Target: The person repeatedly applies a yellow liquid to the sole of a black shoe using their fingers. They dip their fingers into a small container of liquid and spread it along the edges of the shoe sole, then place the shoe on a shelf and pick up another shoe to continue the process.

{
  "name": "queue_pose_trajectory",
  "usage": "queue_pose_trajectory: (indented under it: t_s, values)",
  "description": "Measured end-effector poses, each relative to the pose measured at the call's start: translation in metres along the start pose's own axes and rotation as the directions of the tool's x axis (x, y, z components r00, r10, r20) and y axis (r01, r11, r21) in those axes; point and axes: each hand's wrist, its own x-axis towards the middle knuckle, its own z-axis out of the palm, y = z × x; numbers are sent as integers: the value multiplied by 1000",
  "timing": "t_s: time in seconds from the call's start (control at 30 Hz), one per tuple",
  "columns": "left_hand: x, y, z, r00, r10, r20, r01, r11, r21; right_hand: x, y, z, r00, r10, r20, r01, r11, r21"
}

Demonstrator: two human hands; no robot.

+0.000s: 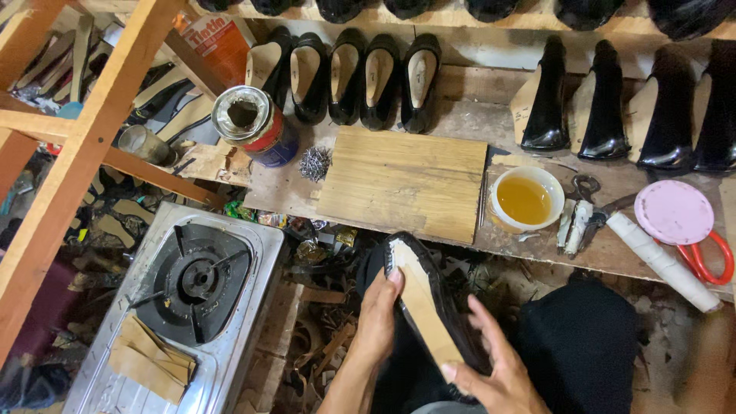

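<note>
Workbench | black shoe sole-up | fingers of both hands gripping it

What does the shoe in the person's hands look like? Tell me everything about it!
The shoe is black and shiny, turned upside down so its pale tan insole board faces up. The black upper is folded over the board's edge. Its pointed toe aims toward the wooden bench, its heel toward the person. The left hand holds its left side, and the right hand touches the heel end. It is held above the person's lap, not resting on the bench.
</note>
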Motion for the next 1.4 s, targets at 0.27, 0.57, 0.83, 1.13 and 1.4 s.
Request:
queue_pose_trajectory:
  t_s: [0.27, 0.57, 0.83, 1.13, 1.4]
  values:
    - [-9, -5, -2, 975, -34, 220, 106, 939, -327, -3, -17, -4, 998, -34, 60, 33, 999, 19]
    - [-15, -47, -30, 963, 8, 269, 135, 850, -509, 4, -44, -40, 996, -56, 71, 67, 982, -176]
    - [-19, -43, -28, 977, -18, 212, 132, 833, -537, 4, -75, -138, 776, -429, -463, 192, 859, -475]
    - [-9, -37, -15, 948, 71, 312, 151, 759, -633, 3, -43, -142, 807, -398, -437, 208, 884, -419]
    - [-3, -37, -8, 898, 177, 403, 141, 752, -644, 15, -41, -96, 893, -396, -216, 247, 830, -501]
